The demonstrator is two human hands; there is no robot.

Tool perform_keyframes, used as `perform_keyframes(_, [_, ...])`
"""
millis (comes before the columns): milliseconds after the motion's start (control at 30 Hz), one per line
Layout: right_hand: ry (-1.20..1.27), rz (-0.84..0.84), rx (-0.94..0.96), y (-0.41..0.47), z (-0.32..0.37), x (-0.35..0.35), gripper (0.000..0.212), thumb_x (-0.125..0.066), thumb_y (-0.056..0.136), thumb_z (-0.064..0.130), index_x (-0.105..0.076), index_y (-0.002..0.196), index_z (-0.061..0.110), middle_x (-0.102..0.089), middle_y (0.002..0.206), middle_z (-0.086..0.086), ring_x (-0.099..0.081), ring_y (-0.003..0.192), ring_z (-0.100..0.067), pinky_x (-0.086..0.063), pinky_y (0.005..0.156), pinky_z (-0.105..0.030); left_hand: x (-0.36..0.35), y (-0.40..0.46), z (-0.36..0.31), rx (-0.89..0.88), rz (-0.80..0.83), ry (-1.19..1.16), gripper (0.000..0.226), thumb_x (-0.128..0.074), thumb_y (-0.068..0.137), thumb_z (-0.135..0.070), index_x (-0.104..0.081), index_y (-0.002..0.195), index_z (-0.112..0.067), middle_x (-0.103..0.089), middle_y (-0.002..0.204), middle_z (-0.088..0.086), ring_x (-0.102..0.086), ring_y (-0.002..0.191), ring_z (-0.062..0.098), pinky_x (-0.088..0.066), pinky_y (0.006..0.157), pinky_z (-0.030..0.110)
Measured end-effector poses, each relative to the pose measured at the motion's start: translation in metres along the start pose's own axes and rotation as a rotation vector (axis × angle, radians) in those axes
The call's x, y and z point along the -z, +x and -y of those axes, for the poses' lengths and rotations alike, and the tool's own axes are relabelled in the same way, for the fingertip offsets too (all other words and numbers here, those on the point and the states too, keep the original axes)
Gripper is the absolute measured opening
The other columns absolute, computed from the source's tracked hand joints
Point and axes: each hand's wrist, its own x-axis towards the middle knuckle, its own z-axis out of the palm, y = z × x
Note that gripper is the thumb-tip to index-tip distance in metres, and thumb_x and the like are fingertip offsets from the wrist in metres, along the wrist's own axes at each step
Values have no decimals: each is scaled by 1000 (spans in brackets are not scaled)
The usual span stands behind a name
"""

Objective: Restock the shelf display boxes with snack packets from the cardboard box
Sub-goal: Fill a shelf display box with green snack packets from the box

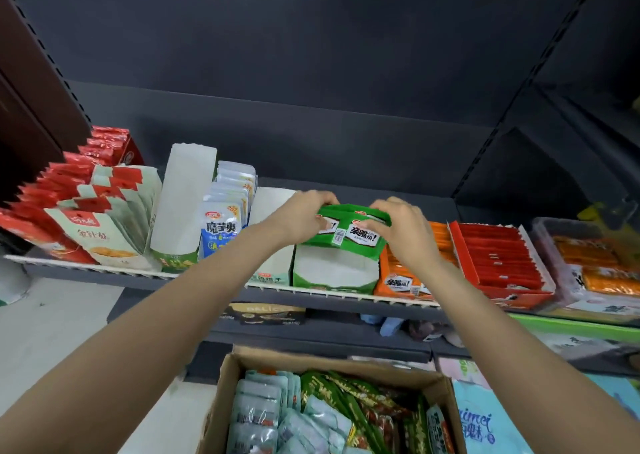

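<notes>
Cardboard box (221, 394) sits lowest and nearest, flaps open, packed with pale blue and green snack packets (311, 415), directly below the green display box (334, 273) on the shelf (104, 273).

Far left of the green display box: red packets (59, 187) in rows, then cream packets with red tops (114, 218), a tall white display box (183, 204), and blue-white pouches (225, 218) just left of the left forearm.

Left hand (301, 218) and right hand (398, 228) both held right above the green display box, fingers curled round a bundle of green packets (349, 228), one hand at each end. Bundle's lower edge looks level with the box's open top; contact not clear.

Right of the green display box: orange packets (405, 280) touching its side, then a red tray of red sticks (498, 252).
</notes>
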Motion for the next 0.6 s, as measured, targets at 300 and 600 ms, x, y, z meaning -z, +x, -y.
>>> perform_keyframes(300, [-272,28,152,32,-24,-38,29,-59,91,34,-67,111,14,-63,102,-5,-61,95,-23,-42,84,-37,-40,37,10,-2,-93,621,35,-54,81,2,-47,108,-20,-65,102,0,-59,99,26,-29,78,34])
perform_keyframes(600, [-630,243,167,30,-28,-79,38,-54,85,2,-53,121,15,-64,110,-4,-57,107,-22,-32,95,-33,-77,37,18,64,-97,850,33,-56,83,-1,-54,114,-13,-58,114,5,-51,109,28,-30,96,37])
